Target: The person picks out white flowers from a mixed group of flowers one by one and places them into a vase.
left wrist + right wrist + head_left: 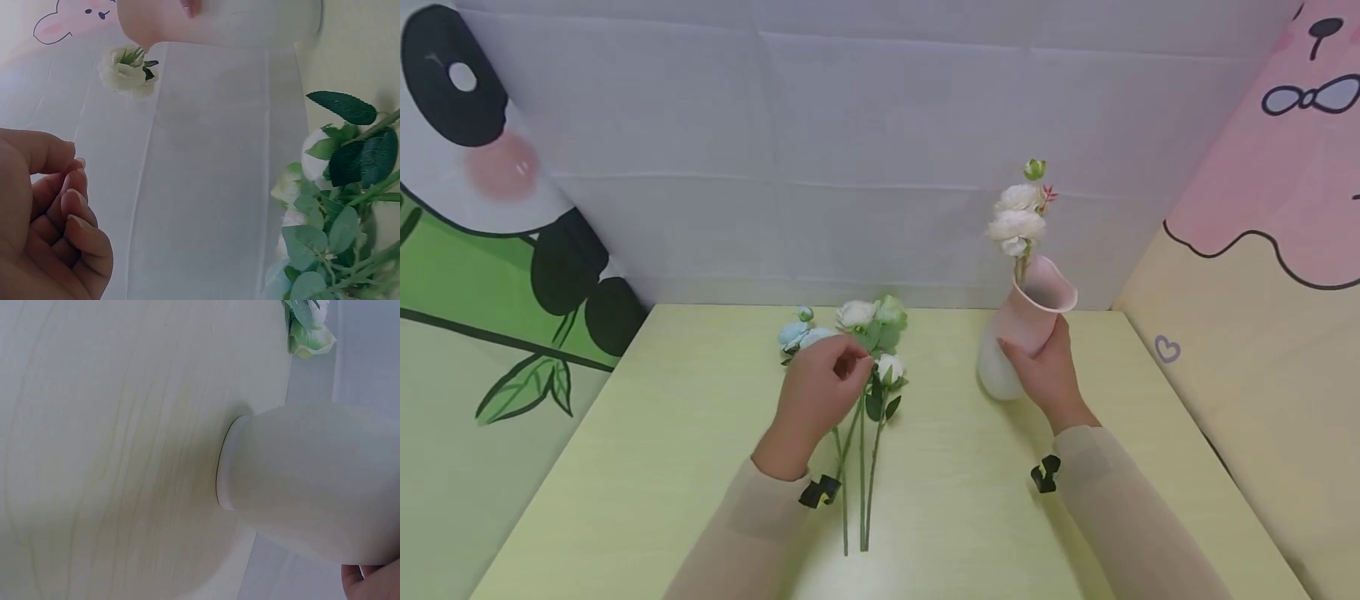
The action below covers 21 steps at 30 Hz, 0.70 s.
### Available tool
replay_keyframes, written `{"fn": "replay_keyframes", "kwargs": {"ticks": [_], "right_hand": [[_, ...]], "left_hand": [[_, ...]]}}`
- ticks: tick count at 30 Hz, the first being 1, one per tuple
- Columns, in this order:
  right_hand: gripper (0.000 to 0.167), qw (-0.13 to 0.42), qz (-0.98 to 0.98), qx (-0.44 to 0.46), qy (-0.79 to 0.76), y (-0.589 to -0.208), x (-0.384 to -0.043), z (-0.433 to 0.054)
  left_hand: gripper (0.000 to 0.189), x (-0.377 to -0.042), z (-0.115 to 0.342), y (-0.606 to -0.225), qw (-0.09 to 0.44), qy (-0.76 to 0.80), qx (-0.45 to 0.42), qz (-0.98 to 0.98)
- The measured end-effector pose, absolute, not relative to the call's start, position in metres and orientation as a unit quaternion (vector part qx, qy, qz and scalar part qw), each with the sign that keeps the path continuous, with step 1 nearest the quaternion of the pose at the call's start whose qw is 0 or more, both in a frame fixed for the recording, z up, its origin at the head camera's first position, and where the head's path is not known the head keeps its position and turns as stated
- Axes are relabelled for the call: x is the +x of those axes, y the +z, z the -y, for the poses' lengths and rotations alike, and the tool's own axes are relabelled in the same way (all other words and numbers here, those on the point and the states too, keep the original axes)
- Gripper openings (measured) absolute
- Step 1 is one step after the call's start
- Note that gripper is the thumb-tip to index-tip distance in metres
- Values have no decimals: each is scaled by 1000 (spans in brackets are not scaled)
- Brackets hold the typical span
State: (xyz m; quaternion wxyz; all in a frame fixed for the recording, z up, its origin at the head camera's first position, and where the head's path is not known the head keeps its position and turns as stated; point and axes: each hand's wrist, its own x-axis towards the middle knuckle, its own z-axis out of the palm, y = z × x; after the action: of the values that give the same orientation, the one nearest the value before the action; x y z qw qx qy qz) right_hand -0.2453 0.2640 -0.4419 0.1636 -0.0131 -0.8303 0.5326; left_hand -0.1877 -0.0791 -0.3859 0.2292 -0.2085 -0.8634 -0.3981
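Beige sleeves (pixel 737 533) reach in along the bottom of the head view, over a pale yellow table (pixel 625 467). On the right, the right hand (pixel 1054 379) grips a pink-and-white vase (pixel 996 371), its thumb across the near side and its other fingers mostly hidden. One stem of white blooms (pixel 1017 225) stands in the vase, at the left of the rim. The left hand (pixel 816 400), fingers curled, is over the loose flowers (pixel 890 368), whose blue, white and green heads lie toward the back wall (pixel 880 125). From the left wrist, that hand shows thumb and forefinger tips pressed together, the rest bent toward the palm; green leaves (pixel 309 247) crowd the right side, and the vase crosses the top. From the right wrist, the vase bulks large, a bit of the gripping hand at its lower edge; whether its base touches the table I cannot tell.
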Motion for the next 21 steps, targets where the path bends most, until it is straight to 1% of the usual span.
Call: {"fn": "replay_keyframes", "kwargs": {"ticks": [6,10,14,17,21], "right_hand": [[94,164,829,-16,534,-442,-245,-264],[95,160,832,-21,531,-442,-244,-263],[95,160,834,-25,527,-440,-243,-263],[95,159,833,-26,529,-439,-243,-262],[94,158,832,-24,530,-438,-243,-261]], "left_hand": [[8,-179,84,-401,172,-427,-151,875],[19,-172,86,-412,120,-455,-81,878],[28,-171,86,-422,81,-467,-17,881],[32,-170,84,-426,54,-461,2,886],[37,-168,78,-429,4,-443,-1,897]]}}
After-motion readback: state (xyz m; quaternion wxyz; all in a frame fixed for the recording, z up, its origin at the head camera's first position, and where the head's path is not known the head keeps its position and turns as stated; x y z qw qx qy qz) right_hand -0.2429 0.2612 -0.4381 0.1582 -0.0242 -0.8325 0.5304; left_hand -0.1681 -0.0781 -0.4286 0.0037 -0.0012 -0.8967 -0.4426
